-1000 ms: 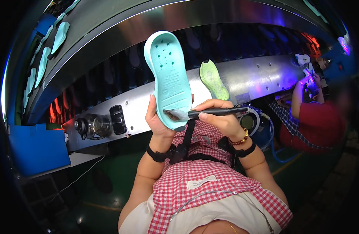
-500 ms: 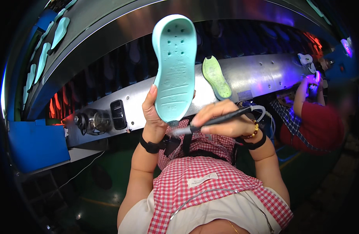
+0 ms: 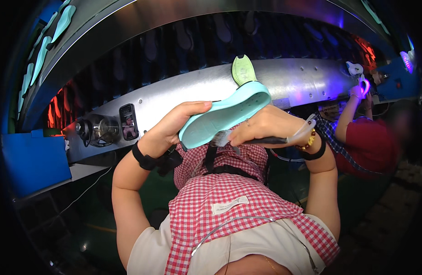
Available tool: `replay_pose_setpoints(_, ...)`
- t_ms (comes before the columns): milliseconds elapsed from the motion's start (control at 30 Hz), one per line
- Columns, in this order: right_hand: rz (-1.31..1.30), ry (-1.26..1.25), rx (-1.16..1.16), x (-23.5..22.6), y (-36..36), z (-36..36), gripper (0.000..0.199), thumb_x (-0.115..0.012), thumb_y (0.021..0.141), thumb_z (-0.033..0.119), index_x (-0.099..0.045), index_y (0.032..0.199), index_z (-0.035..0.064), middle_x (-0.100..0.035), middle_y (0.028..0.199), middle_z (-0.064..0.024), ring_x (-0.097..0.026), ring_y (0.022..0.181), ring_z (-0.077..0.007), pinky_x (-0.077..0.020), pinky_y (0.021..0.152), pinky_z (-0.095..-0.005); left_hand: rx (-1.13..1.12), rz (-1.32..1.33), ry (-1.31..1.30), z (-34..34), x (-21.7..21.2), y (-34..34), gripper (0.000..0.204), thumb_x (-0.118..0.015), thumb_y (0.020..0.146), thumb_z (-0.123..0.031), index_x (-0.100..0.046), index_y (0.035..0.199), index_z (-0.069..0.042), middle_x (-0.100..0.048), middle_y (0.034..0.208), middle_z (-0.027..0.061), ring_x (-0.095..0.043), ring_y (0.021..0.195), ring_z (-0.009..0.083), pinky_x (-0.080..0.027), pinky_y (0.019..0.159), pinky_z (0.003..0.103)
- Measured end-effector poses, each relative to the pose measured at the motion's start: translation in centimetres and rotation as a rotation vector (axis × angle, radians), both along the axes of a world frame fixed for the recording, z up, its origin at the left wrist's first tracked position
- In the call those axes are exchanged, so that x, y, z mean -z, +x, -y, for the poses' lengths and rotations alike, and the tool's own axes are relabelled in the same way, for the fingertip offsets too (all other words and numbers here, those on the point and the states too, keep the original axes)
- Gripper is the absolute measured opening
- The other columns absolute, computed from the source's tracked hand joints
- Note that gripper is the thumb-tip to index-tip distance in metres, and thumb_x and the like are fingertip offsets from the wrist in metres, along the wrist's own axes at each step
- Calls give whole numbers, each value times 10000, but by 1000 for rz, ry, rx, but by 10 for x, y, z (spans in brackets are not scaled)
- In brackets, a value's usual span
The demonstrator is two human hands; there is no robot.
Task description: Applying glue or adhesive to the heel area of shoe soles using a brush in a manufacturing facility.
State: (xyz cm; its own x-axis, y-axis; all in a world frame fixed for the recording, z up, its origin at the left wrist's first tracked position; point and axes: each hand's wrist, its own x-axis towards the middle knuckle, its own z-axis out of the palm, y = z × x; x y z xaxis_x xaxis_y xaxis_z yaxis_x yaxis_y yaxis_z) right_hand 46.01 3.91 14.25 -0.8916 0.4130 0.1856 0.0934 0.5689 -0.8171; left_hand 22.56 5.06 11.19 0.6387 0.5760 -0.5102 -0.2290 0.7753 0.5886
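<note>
My left hand [image 3: 176, 121] grips a light teal shoe sole [image 3: 224, 112] by its near left end, thumb along the upper edge. The sole is tilted sideways, its hollow inside facing me and its holed end pointing to the upper right. In my right hand [image 3: 268, 124] is a brush [image 3: 221, 138], closed in the fingers. Its pale bristles are at the sole's lower rim; whether they touch cannot be told. The brush's dark handle runs back under my wrist. Beyond the sole lies a yellow-green shoe sole [image 3: 243, 69] on the metal bench, partly covered from sight.
The metal bench [image 3: 174, 82] carries a phone [image 3: 128, 121] and a glass jar [image 3: 103, 129] on the left. A blue box [image 3: 34, 162] stands at far left. Dark shoe soles line a rack [image 3: 183, 41] behind. At right sits a co-worker [image 3: 369, 142] in red, hands under violet light.
The teal sole has turned from upright to slanting and sits lower. My left hand moved to its edge, while the brush shifted up against the sole's lower side.
</note>
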Motion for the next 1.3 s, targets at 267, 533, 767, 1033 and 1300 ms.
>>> replay_pose_setpoints(267, 154, -35, 29, -2, 19, -8, 192, -603, 737, 44, -617, 926, 17, -622, 959, -128, -602, 896, -251, -471, 783, -318, -27, -51, 30, 1, 7, -14, 376, -484, 852, -173, -455, 1149, 55, -584, 985, 164, -624, 801, 194, -529, 670, 270)
replay_pose_setpoints(533, -243, -445, 614, 48, 4, -7, 174, -602, 756, 39, -633, 922, -2, -638, 824, -80, -593, 704, -113, -475, 642, -206, -311, 318, -143, 23, 42, 8, 462, -424, 862, -253, -370, 1203, 54, -518, 1094, 214, -568, 952, 289, -492, 809, 388)
replay_pose_setpoints(767, -271, -76, 945, 78, -29, 21, 151, -554, 791, 30, -627, 917, -9, -626, 741, -68, -527, 515, -90, -413, 464, -192, -444, 269, -140, 23, 65, 14, 441, -413, 868, -221, -365, 1209, 54, -532, 1085, 199, -578, 944, 263, -503, 789, 360)
replay_pose_setpoints(1033, -999, -826, 856, 96, 31, 29, 227, -496, 829, 72, -523, 1022, -45, -568, 1005, -236, -471, 466, -102, -382, 432, -192, -589, 219, 439, 4, -69, -29, 557, -271, 876, -341, -342, 1228, 83, -498, 1111, 264, -554, 933, 385, -450, 823, 469)
replay_pose_setpoints(1300, -1028, -993, 868, 106, 9, 23, 222, -503, 829, 53, -525, 1017, -62, -588, 977, -203, -505, 508, -101, -415, 463, -181, -1139, 754, 273, -161, -119, -64, 727, -278, 865, -467, -74, 1319, 63, -173, 1382, 197, -145, 1293, 327, -125, 1051, 461)
